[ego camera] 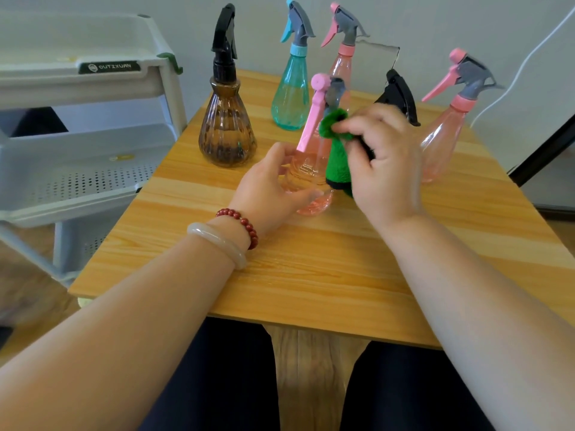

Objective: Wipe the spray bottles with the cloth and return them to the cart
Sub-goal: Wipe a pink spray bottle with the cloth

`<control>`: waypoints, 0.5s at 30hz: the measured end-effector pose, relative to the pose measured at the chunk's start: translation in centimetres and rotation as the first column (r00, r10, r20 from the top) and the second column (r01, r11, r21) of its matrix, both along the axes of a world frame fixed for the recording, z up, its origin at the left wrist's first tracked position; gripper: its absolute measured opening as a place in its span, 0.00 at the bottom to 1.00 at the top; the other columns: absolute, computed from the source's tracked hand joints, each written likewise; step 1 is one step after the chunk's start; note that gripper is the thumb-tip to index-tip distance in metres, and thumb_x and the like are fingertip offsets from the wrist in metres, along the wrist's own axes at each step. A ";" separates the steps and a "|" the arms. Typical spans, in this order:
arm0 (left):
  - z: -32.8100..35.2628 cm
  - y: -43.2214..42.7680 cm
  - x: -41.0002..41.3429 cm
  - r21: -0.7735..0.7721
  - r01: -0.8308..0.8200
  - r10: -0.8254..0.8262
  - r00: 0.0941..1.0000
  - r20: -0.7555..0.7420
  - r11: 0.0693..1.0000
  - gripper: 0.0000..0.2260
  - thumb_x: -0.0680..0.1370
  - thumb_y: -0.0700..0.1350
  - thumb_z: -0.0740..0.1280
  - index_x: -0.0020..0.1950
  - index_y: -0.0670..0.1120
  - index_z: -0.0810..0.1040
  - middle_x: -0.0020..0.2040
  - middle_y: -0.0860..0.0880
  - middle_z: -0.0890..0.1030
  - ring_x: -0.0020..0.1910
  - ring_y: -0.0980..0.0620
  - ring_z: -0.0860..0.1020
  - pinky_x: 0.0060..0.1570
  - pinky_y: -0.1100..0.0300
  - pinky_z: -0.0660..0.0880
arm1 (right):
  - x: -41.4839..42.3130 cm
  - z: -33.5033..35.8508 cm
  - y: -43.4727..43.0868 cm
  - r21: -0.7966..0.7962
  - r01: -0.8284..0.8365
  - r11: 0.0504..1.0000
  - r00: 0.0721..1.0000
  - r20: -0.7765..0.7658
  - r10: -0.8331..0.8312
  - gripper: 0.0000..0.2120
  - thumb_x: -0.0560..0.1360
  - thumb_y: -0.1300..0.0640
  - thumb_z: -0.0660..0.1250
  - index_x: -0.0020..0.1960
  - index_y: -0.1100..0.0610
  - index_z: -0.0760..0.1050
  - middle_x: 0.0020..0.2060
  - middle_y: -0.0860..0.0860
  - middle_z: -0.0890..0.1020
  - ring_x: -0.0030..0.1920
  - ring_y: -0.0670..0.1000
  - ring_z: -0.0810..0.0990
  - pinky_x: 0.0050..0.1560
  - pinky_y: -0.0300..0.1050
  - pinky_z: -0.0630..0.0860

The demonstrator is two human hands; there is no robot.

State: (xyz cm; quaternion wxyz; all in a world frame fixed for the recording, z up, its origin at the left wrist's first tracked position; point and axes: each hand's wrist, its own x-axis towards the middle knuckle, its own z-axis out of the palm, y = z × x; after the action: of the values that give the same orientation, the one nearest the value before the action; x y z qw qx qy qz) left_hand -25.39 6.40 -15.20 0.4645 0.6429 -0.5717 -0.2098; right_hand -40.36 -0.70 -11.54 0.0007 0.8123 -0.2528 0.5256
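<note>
Pink translucent ribbed bottle [306,169] gripped by left hand [267,189]; right hand [384,157] pinches fuzzy green cloth [337,164] against neck.

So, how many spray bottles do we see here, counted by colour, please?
Pink: 3 (held pink bottle, back pink bottle, right pink bottle)
Teal: 1 (teal bottle)
Brown: 1 (brown bottle)
Body hidden: 1 (black-trigger bottle)
Total: 6

Both bare forearms [174,293] reach forward. Left hand [269,185] curls round the bottle [306,168]; right hand [384,157], fingers bent, seems to pinch the cloth [337,163] against it.
</note>
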 end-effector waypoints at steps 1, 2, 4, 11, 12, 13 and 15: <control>0.0 -0.1 0.0 0.001 -0.001 0.001 1.000 -0.001 1.000 0.24 0.71 0.50 0.76 0.60 0.55 0.66 0.55 0.62 0.72 0.58 0.60 0.72 0.57 0.61 0.73 | 0.1 -0.7 0.2 0.010 -0.023 1.000 0.999 -0.039 0.023 0.09 0.74 0.68 0.66 0.49 0.61 0.83 0.46 0.53 0.80 0.49 0.53 0.78 0.53 0.39 0.73; 0.0 -0.1 0.0 0.006 0.000 0.000 1.000 0.000 1.000 0.24 0.71 0.50 0.76 0.60 0.55 0.66 0.55 0.62 0.72 0.58 0.60 0.71 0.57 0.62 0.72 | 0.0 -1.6 0.3 0.019 -0.038 0.999 0.996 -0.083 0.040 0.09 0.74 0.69 0.66 0.49 0.61 0.83 0.46 0.53 0.80 0.49 0.53 0.78 0.54 0.38 0.73; 0.0 -0.1 0.1 0.015 0.013 -0.013 1.000 0.014 1.000 0.26 0.72 0.50 0.76 0.64 0.54 0.67 0.55 0.63 0.71 0.58 0.62 0.70 0.57 0.64 0.70 | -0.6 -3.0 0.5 0.032 -0.053 0.998 0.988 -0.142 0.057 0.10 0.74 0.69 0.67 0.50 0.60 0.84 0.47 0.53 0.80 0.50 0.54 0.78 0.55 0.42 0.74; 1.5 -0.8 0.0 0.072 0.049 -0.049 0.999 0.001 0.996 0.15 0.78 0.56 0.68 0.61 0.55 0.70 0.54 0.63 0.75 0.56 0.62 0.73 0.51 0.70 0.69 | -0.2 -0.9 -0.1 0.058 0.042 0.997 0.998 0.047 -0.044 0.08 0.75 0.67 0.66 0.50 0.61 0.83 0.47 0.49 0.77 0.50 0.42 0.74 0.53 0.28 0.68; 1.8 -1.1 -0.1 0.055 0.036 -0.033 0.998 -0.050 0.998 0.12 0.79 0.58 0.65 0.59 0.55 0.72 0.52 0.62 0.77 0.52 0.61 0.75 0.50 0.68 0.72 | 0.1 -0.8 -0.3 0.047 0.050 0.998 0.994 0.090 -0.054 0.08 0.75 0.68 0.66 0.50 0.62 0.82 0.48 0.49 0.78 0.51 0.41 0.74 0.54 0.28 0.68; 2.0 -1.5 -0.2 0.024 0.021 -0.018 0.996 -0.089 1.000 0.12 0.80 0.59 0.62 0.57 0.54 0.76 0.50 0.58 0.80 0.47 0.61 0.77 0.49 0.64 0.75 | 0.4 -0.8 -0.4 0.033 0.052 0.998 0.989 0.133 -0.056 0.08 0.75 0.68 0.66 0.50 0.62 0.82 0.48 0.50 0.78 0.52 0.41 0.74 0.55 0.28 0.68; 2.1 -2.4 -0.5 -0.058 0.004 -0.012 0.992 -0.128 0.998 0.15 0.81 0.58 0.61 0.55 0.48 0.80 0.46 0.51 0.83 0.40 0.59 0.78 0.44 0.59 0.77 | 1.0 -1.0 -0.7 0.012 0.047 0.999 0.979 0.196 -0.048 0.07 0.75 0.68 0.66 0.50 0.63 0.82 0.48 0.55 0.80 0.52 0.43 0.75 0.56 0.29 0.68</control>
State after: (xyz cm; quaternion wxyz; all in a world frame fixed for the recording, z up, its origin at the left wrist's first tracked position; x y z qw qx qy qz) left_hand -25.87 3.96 -13.12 0.5178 0.6121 -0.5491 -0.2361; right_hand -39.34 -1.45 -12.54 -0.0148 0.7502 -0.2730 0.6020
